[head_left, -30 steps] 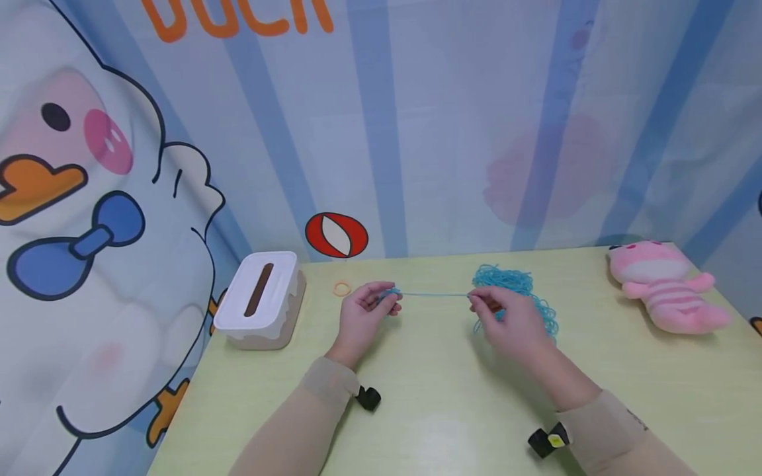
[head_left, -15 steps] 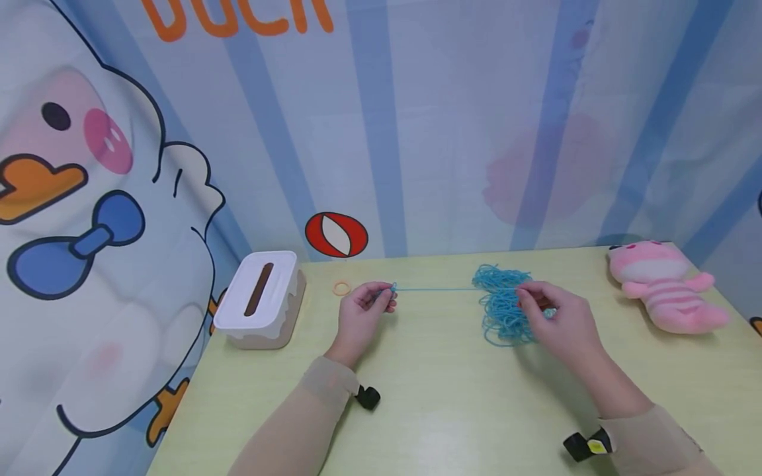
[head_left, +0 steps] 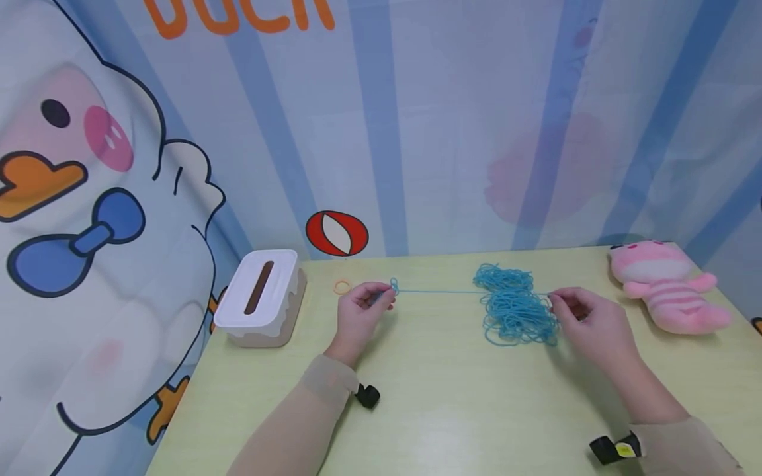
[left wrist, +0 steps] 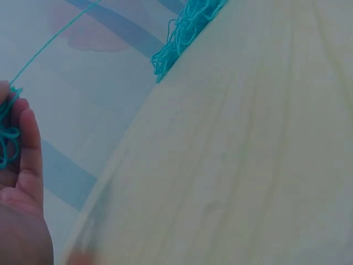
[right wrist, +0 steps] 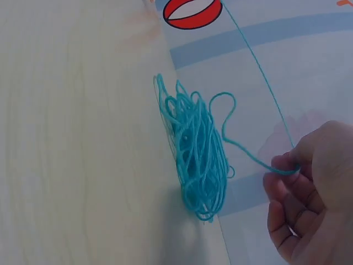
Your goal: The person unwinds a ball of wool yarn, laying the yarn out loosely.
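A strand of teal yarn (head_left: 440, 291) runs taut between both hands above the table. My left hand (head_left: 362, 317) pinches one end between thumb and fingers, and a small bunch of loops (left wrist: 10, 135) lies in that palm in the left wrist view. Out to the right, my right hand (head_left: 595, 324) pinches the other end of the stretch. From those fingertips a slack length of yarn (right wrist: 248, 155) curves back toward the pile in the right wrist view. The loose yarn pile (head_left: 514, 307) lies on the table, behind the strand and left of the right hand.
At the left stands a box with a white slotted lid (head_left: 262, 291). A thin orange ring (head_left: 342, 287) lies near the back edge, beside the left hand. A pink plush toy (head_left: 663, 284) lies at the right. A printed curtain (head_left: 440, 132) hangs behind the table (head_left: 428, 396).
My right hand has slid to the right, past the yarn pile, lengthening the strand between the hands. My left hand has stayed almost in place.
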Available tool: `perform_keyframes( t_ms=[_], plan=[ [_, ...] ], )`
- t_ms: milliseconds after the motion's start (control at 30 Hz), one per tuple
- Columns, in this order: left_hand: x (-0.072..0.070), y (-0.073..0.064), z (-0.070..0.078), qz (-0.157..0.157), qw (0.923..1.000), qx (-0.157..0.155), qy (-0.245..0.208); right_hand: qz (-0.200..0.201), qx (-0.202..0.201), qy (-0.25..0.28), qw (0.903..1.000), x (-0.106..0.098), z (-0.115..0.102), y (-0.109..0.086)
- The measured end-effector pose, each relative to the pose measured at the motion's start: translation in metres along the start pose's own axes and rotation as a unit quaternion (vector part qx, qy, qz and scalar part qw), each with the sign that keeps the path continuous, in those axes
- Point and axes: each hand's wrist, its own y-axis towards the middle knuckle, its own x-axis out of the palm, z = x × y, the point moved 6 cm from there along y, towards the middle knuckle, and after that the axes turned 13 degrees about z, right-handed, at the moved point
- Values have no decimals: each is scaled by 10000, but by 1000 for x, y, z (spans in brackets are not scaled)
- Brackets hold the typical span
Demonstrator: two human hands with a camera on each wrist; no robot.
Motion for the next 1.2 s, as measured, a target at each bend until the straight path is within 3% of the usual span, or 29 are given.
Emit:
perform_keyframes(
  t_ms=[133, 333, 400, 467, 633, 700, 767, 833, 1000, 1100, 1200],
  plan=[
    [-1, 1, 0, 47, 10000, -5, -30, -460, 106, -519, 9975, 4, 12, 0],
    [1, 2, -1, -7, 10000, 27, -87, -1356, 541, -1064, 9835, 16, 30, -2],
    [1, 3, -2, -53, 9999, 59, -121, -1433, 567, -1171, 9811, 18, 32, -2],
    [2, 3, -3, -111, 9997, 103, -185, -1264, 494, -1180, 9837, 19, 29, -2],
    [2, 4, -5, -238, 9991, 235, -261, -142, -123, -484, 9987, 26, -7, 1],
    [2, 4, -4, -275, 9989, 258, -281, -20, -532, -131, 9985, 37, -30, 1],
    [3, 3, -4, -324, 9987, 252, -311, -290, -872, 131, 9957, 56, -54, -1],
    [4, 2, -2, -382, 9985, 217, -339, -812, -1039, 307, 9908, 79, -75, -3],
    [7, 0, 1, -456, 9984, 111, -302, -1953, -896, 486, 9754, 136, -106, -10],
    [7, -1, 1, -479, 9985, 105, -237, -2325, -838, 566, 9673, 163, -115, -11],
    [7, 0, 1, -490, 9984, 134, -242, -2395, -826, 518, 9660, 178, -119, -12]
  ],
)
